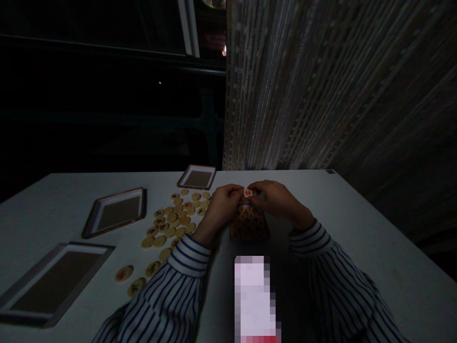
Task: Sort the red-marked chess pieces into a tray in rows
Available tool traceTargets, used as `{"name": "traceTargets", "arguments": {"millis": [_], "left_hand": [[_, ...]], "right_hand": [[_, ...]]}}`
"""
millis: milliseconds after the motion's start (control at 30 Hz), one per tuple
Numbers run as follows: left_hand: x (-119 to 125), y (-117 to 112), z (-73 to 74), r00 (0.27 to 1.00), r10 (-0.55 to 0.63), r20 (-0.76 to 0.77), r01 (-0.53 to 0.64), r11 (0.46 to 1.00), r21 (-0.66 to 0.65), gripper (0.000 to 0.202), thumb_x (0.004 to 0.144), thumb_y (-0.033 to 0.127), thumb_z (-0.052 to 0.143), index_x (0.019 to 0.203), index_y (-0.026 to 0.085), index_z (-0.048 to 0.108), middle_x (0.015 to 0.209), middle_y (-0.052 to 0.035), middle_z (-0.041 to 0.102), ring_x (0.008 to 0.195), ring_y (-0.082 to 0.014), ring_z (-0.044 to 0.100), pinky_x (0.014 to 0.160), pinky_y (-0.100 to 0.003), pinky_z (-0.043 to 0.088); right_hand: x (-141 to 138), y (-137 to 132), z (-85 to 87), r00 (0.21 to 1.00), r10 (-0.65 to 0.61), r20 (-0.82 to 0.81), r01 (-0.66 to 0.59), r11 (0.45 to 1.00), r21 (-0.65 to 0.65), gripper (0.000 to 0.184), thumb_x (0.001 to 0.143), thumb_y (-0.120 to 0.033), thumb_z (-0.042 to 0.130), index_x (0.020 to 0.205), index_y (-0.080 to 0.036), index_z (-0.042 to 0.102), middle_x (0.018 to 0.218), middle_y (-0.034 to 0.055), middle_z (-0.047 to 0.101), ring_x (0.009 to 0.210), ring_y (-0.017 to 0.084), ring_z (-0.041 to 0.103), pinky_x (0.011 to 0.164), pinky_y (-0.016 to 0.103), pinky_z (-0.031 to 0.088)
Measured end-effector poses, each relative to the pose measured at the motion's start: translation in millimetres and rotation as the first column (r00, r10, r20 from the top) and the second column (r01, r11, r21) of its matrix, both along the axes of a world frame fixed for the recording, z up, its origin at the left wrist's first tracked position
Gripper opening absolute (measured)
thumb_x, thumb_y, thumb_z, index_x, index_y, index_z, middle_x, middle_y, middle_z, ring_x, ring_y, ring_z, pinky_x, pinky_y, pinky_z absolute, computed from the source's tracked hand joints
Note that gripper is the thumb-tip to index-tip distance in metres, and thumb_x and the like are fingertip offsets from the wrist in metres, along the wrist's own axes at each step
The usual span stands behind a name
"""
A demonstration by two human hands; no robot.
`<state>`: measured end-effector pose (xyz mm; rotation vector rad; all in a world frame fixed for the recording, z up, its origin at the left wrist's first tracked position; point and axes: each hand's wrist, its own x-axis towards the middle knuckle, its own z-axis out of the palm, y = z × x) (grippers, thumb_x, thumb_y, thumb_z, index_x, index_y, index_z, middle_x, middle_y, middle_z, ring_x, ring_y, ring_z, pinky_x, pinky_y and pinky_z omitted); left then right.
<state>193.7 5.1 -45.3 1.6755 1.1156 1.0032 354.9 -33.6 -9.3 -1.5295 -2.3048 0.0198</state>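
Both hands meet over the middle of a white table (357, 228). My left hand (223, 205) and my right hand (276, 200) together pinch one round pale game piece (247, 192) with a red mark, fingers closed on it. Just below the hands lies a small box (249, 225) holding several pieces with red marks. Left of my left hand, several round pale pieces (174, 220) with dark marks lie scattered on the table. Both arms wear striped sleeves.
Three shallow box lids or trays lie on the table's left side: a small one at the back (197, 177), a middle one (116, 212), a large one at the front left (50, 281). A curtain (321, 85) hangs behind. The room is dark.
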Motion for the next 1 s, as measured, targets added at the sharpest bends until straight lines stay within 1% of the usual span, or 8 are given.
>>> {"name": "traceTargets", "arguments": {"millis": [100, 167, 300, 467, 667, 867, 1000], "left_hand": [[-6, 3, -2.4, 0.98, 0.065, -0.185, -0.038, 0.989, 0.145, 0.025, 0.079, 0.027, 0.051, 0.095, 0.014, 0.065, 0.091, -0.0068, 0.069, 0.085, -0.0168, 0.063, 0.078, -0.027, 0.049], [-9, 4, -1.8, 0.951, 0.098, -0.294, -0.032, 0.974, 0.224, 0.026, 0.08, 0.026, 0.049, 0.098, 0.015, 0.065, 0.097, -0.0073, 0.069, 0.091, -0.0183, 0.062, 0.083, -0.029, 0.047], [-13, 2, 1.8, 0.885, 0.123, -0.448, 0.013, 0.957, 0.289, 0.03, 0.083, 0.024, 0.045, 0.104, 0.015, 0.063, 0.102, -0.0082, 0.067, 0.096, -0.0198, 0.061, 0.089, -0.031, 0.045], [-14, 0, 3.6, 0.843, 0.14, -0.52, 0.046, 0.943, 0.329, 0.031, 0.083, 0.022, 0.042, 0.105, 0.014, 0.062, 0.105, -0.0088, 0.066, 0.099, -0.0205, 0.06, 0.09, -0.031, 0.044], [-16, 2, 0.8, 0.799, 0.134, -0.587, 0.084, 0.941, 0.329, 0.032, 0.084, 0.022, 0.04, 0.106, 0.014, 0.062, 0.105, -0.0094, 0.066, 0.099, -0.0211, 0.06, 0.089, -0.031, 0.044], [-18, 2, -2.7, 0.763, 0.103, -0.639, 0.125, 0.945, 0.301, 0.032, 0.084, 0.021, 0.04, 0.108, 0.014, 0.061, 0.107, -0.0104, 0.065, 0.1, -0.021, 0.059, 0.089, -0.03, 0.043], [-18, 1, -3.6, 0.748, 0.073, -0.66, 0.158, 0.946, 0.283, 0.032, 0.084, 0.019, 0.039, 0.105, 0.014, 0.062, 0.103, -0.0105, 0.066, 0.098, -0.021, 0.06, 0.087, -0.029, 0.043]], "right_hand": [[4, 1, -0.3, 0.998, -0.026, 0.05, 0.028, 0.999, -0.029, 0.031, 0.082, -0.036, 0.049, 0.104, -0.019, 0.061, 0.093, 0.005, 0.067, 0.084, 0.017, 0.059, 0.071, 0.027, 0.039], [7, 2, -1.6, 0.995, -0.046, 0.09, 0.051, 0.997, -0.059, 0.031, 0.081, -0.037, 0.049, 0.104, -0.019, 0.061, 0.093, 0.0048, 0.067, 0.082, 0.017, 0.059, 0.068, 0.026, 0.038], [12, 3, -6.0, 0.983, -0.066, 0.173, 0.084, 0.991, -0.102, 0.032, 0.082, -0.039, 0.047, 0.102, -0.02, 0.062, 0.091, 0.0052, 0.068, 0.08, 0.018, 0.059, 0.065, 0.027, 0.036], [13, 2, -8.6, 0.958, -0.09, 0.272, 0.131, 0.982, -0.136, 0.032, 0.082, -0.04, 0.046, 0.1, -0.02, 0.062, 0.09, 0.0064, 0.068, 0.081, 0.019, 0.06, 0.064, 0.027, 0.036], [11, 0, -7.8, 0.93, -0.109, 0.35, 0.187, 0.963, -0.196, 0.029, 0.08, -0.037, 0.047, 0.1, -0.021, 0.062, 0.091, 0.0075, 0.067, 0.083, 0.02, 0.061, 0.064, 0.027, 0.037], [12, 0, -10.4, 0.91, -0.104, 0.401, 0.205, 0.954, -0.218, 0.028, 0.08, -0.035, 0.046, 0.098, -0.02, 0.062, 0.091, 0.0088, 0.067, 0.083, 0.02, 0.06, 0.064, 0.027, 0.038], [14, 2, -14.1, 0.9, -0.09, 0.426, 0.203, 0.952, -0.227, 0.029, 0.08, -0.035, 0.046, 0.099, -0.019, 0.062, 0.091, 0.01, 0.066, 0.082, 0.021, 0.06, 0.064, 0.028, 0.039]]}}
